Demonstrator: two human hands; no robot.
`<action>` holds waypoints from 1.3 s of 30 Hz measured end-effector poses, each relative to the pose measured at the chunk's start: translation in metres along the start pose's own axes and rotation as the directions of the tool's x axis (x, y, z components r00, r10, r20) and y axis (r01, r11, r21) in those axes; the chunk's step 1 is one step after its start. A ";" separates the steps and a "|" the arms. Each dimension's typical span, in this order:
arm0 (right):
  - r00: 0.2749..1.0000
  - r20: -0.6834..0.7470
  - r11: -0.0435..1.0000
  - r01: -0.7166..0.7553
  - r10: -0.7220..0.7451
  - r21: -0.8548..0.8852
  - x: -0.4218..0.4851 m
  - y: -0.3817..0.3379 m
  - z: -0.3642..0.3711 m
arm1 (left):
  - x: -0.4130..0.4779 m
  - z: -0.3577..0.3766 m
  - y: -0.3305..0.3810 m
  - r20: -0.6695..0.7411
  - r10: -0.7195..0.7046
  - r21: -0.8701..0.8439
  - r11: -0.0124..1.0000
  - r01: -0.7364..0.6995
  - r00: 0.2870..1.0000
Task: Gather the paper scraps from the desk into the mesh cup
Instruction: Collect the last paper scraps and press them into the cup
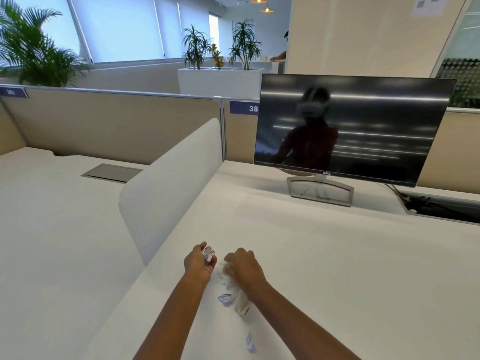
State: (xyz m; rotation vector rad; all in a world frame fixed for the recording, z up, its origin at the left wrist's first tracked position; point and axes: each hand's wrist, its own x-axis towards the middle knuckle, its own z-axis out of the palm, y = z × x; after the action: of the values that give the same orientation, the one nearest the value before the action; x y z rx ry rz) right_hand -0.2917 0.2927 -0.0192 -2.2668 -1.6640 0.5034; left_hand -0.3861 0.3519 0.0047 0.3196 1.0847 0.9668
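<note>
The left hand (pixel 198 263) cups a scrap (pixel 208 253) in loosely curled fingers. The right hand (pixel 242 266) closes on blurred paper. Loose scraps (pixel 226 299) lie on the desk (pixel 337 255). No mesh cup is visible. Risk: the loose hold may spill scraps.

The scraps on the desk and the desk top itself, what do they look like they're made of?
The scraps look like thin crumpled paper, whitish with a pale violet tint: sharp creases and folded edges show. A similar one lies nearer the camera, and another sits in the left hand. The desk looks like smooth matte white laminate, though the image cannot settle it.
</note>
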 end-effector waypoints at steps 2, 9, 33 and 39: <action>0.999 -0.038 1.000 0.006 -0.006 0.018 0.001 0.007 -0.004 | 0.001 0.002 -0.003 -0.002 0.000 0.007 1.000 0.000 1.000; 0.961 -0.231 0.906 -0.041 0.151 0.422 -0.004 0.044 -0.034 | -0.002 0.023 -0.017 0.067 -0.041 0.023 0.999 0.039 0.997; 0.641 -0.468 0.695 -0.145 0.608 0.705 -0.124 0.314 -0.178 | -0.097 0.225 -0.207 0.359 -0.439 0.154 0.898 0.411 0.824; 0.552 -0.550 0.719 -0.137 0.626 0.681 -0.154 0.397 -0.226 | -0.125 0.283 -0.264 0.401 -0.488 0.180 0.872 0.456 0.775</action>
State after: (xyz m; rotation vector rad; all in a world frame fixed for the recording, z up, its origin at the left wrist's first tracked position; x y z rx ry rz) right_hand 0.1053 0.0238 0.0321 -1.9287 -0.4440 0.0548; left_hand -0.0264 0.1650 0.0413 0.2845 0.7297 0.3707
